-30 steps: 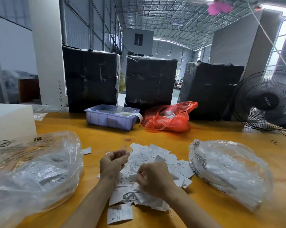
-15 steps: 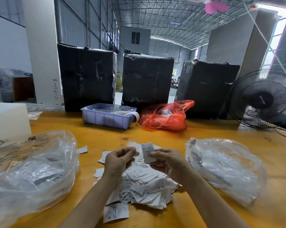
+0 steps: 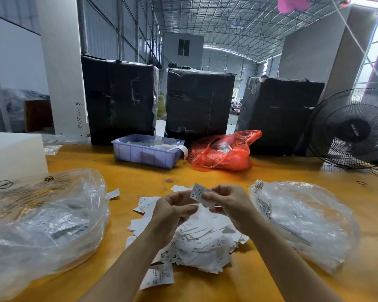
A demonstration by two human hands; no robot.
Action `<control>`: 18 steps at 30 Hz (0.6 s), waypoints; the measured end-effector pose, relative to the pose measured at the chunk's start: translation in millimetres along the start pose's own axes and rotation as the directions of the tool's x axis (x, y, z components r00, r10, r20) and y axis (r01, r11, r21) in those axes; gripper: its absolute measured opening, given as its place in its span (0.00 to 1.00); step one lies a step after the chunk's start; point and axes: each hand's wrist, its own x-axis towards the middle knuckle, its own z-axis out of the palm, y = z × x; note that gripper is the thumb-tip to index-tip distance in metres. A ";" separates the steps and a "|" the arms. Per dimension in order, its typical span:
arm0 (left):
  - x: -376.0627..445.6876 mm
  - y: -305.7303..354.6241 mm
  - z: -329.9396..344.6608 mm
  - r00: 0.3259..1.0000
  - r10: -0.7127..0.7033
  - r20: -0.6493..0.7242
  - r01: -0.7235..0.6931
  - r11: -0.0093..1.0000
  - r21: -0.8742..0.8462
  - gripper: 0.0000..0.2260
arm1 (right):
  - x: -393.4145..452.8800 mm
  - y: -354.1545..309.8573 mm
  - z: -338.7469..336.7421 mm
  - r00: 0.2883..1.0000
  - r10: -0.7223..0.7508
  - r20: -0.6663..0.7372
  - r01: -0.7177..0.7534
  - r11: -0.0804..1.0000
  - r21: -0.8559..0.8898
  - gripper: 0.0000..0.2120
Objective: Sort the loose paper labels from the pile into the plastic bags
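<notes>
A pile of white paper labels (image 3: pixel 196 243) lies on the yellow table (image 3: pixel 140 184) in front of me. My right hand (image 3: pixel 229 203) is raised above the pile and pinches one label (image 3: pixel 197 191) marked XS. My left hand (image 3: pixel 170 214) hovers beside it with curled fingers, its fingertips at the label's left edge; whether they grip it is unclear. A clear plastic bag (image 3: pixel 42 225) holding labels lies to the left, and a second clear bag (image 3: pixel 299 223) lies to the right.
At the back of the table stand a purple tray (image 3: pixel 144 153), a red plastic bag (image 3: pixel 223 153) and three black-wrapped boxes (image 3: pixel 120 99). A fan (image 3: pixel 353 129) is at the right edge, a white box (image 3: pixel 14 155) at the left. A stray label (image 3: pixel 113 194) lies near the left bag.
Both hands rose from the pile. My right hand picked one label out and lifted it in front of me, and my left hand came up beside it.
</notes>
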 end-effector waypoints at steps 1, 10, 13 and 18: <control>-0.8 0.2 0.0 1.000 -0.004 0.024 0.005 1.000 -0.011 0.14 | 0.0 -0.1 0.3 1.000 -0.016 -0.015 0.016 1.000 -0.009 0.04; 1.6 -4.6 -3.5 0.996 -0.003 -0.084 0.004 1.000 0.019 0.08 | 0.0 -13.0 -11.2 0.971 -0.202 -0.125 0.196 0.979 -0.062 0.02; 0.9 -4.5 -4.2 0.997 -0.019 -0.069 0.022 0.998 0.056 0.08 | -1.6 -15.1 -14.7 0.961 -0.258 -0.098 0.248 0.963 -0.111 0.04; -3.5 -4.3 -1.1 1.000 -0.001 -0.013 0.003 0.988 0.152 0.08 | -2.3 -13.2 -12.8 0.954 -0.299 -0.017 0.288 0.930 -0.227 0.06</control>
